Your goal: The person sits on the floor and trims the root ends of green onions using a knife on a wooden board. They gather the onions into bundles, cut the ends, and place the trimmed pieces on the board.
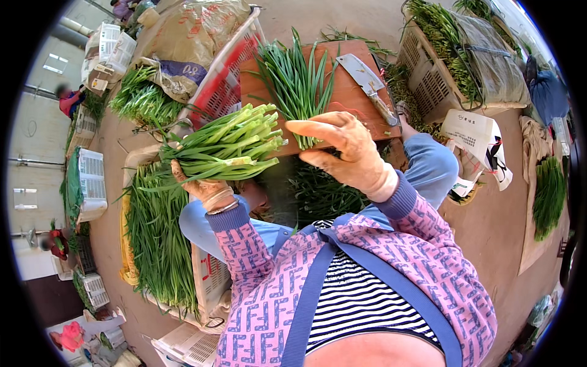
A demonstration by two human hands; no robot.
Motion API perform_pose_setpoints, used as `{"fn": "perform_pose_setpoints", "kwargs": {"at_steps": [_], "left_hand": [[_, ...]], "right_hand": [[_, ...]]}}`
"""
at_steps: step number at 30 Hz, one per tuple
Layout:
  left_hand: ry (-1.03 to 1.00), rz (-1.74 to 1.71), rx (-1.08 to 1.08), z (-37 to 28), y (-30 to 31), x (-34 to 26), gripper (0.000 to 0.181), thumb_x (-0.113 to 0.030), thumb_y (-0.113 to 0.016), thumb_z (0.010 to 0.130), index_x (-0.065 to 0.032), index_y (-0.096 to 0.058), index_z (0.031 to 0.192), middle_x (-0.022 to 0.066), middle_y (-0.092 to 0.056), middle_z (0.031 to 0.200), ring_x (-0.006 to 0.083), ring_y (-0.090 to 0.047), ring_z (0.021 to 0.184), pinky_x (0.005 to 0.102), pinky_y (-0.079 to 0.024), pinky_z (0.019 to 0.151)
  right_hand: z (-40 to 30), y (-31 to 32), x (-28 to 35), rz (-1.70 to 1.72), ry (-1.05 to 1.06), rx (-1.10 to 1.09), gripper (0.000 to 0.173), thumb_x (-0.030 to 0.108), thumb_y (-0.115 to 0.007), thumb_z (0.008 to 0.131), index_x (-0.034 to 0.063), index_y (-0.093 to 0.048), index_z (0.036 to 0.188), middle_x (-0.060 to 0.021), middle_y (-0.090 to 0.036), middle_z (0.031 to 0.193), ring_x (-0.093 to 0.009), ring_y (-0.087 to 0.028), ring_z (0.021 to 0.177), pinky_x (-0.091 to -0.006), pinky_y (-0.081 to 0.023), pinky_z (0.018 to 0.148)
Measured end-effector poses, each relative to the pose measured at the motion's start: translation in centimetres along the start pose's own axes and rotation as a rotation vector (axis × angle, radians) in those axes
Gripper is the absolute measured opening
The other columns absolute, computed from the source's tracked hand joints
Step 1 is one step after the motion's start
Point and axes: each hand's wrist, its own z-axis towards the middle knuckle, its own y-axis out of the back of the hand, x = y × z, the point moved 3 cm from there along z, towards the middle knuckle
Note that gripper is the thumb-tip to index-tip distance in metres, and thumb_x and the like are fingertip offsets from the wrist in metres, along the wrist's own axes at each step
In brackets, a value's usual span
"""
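Observation:
My left hand (202,188), in a stained glove, grips a thick bunch of leafy green stalks (229,147), perhaps Chinese chives. Their pale cut ends point right, and the bunch hides some of my fingers. My right hand (346,149), gloved too, has its fingers apart over the near edge of a wooden cutting board (348,108). Between its thumb and forefinger shows the base of a second bunch of greens (300,91), which lies on the board; whether they touch is unclear. A cleaver (362,75) with a wooden handle rests at the board's right side.
A crate of long greens (163,238) stands by my left knee. Beyond it are a red-and-white plastic crate (224,69) and a large sack (192,32). At the right sit a packed crate (426,69) and a white printed bag (472,137). Other people work at far left.

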Motion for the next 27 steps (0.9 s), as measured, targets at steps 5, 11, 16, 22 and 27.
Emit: {"fn": "perform_pose_setpoints", "kwargs": {"at_steps": [5,11,16,22,27], "left_hand": [[0.075,-0.015,-0.048,-0.1,-0.9,1.3,0.034,-0.027,-0.061,0.085,-0.0061,-0.062,0.112,0.0115,-0.064,0.113,0.0285,-0.06,0.104,0.0508,-0.046,0.098],[0.072,0.169,-0.198,0.1,-1.7,1.4,0.035,-0.027,-0.059,0.085,-0.0046,-0.062,0.112,0.0126,-0.064,0.113,0.0293,-0.06,0.104,0.0508,-0.046,0.096],[0.053,0.148,-0.112,2.0,1.0,-1.7,0.042,-0.029,-0.062,0.083,-0.0051,-0.061,0.117,0.0127,-0.06,0.125,0.0305,-0.054,0.116,0.0558,-0.041,0.101],[0.124,0.094,-0.154,2.6,1.2,-2.3,0.043,-0.026,-0.063,0.082,-0.0072,-0.06,0.12,0.0125,-0.06,0.125,0.031,-0.055,0.115,0.0528,-0.043,0.101],[0.07,0.261,-0.324,2.3,0.8,0.2,0.059,-0.044,-0.052,0.084,-0.0082,-0.053,0.131,0.0139,-0.05,0.138,0.0364,-0.046,0.125,0.064,-0.03,0.104]], "right_hand": [[3.7,-2.5,0.0,0.117,0.06,0.004,0.03,0.014,-0.08,0.066,0.0127,-0.067,0.093,-0.0063,-0.064,0.094,-0.027,-0.06,0.092,-0.0389,-0.048,0.079],[0.4,-2.2,-0.3,0.496,-0.015,-0.135,0.019,0.004,-0.075,0.074,0.0066,-0.068,0.091,-0.0083,-0.066,0.084,-0.024,-0.064,0.08,-0.0332,-0.052,0.07],[-4.7,0.1,-2.7,0.896,-0.206,0.366,0.014,0.005,-0.069,0.082,0.0005,-0.067,0.096,-0.0088,-0.067,0.082,-0.015,-0.063,0.07,-0.0281,-0.051,0.062],[-6.1,-3.1,-4.1,0.198,-0.205,0.085,0.053,0.021,-0.074,0.08,0.0123,-0.051,0.127,-0.0079,-0.064,0.092,-0.02,-0.065,0.068,-0.0309,-0.052,0.062],[2.5,-2.9,0.3,0.199,0.061,-0.17,0.035,0.016,-0.073,0.083,0.0078,-0.059,0.114,-0.0089,-0.062,0.081,-0.015,-0.064,0.07,-0.0271,-0.052,0.062]]}}
